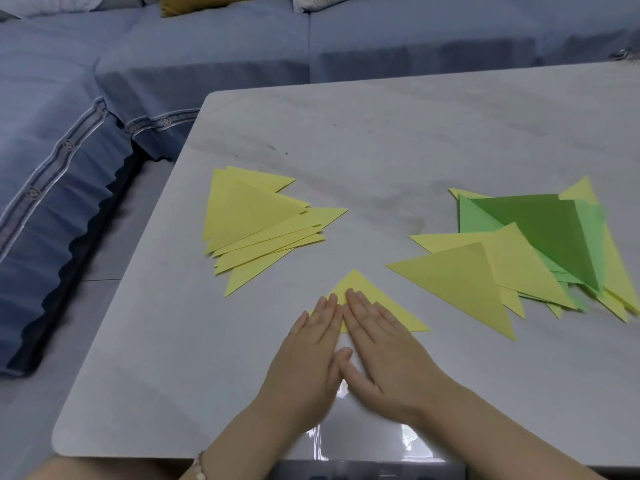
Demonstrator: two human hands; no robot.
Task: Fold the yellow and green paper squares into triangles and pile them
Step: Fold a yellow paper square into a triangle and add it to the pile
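Observation:
A small yellow folded triangle (pixel 356 284) lies on the table's near middle, its tip pointing away from me. My left hand (pixel 308 355) and my right hand (pixel 381 351) lie flat on it side by side, fingers straight, pressing it down and hiding its lower part. To the left sits a fanned pile of yellow triangles (pixel 252 220). On the right is a looser heap (pixel 540 251) of yellow, light green and dark green folded sheets, with a large yellow triangle (pixel 464 278) on its near side.
The white marbled table (pixel 381 140) has a rounded left corner and a front edge close to me. A blue sofa (pixel 86 98) wraps around the far and left sides, with cushions at the top.

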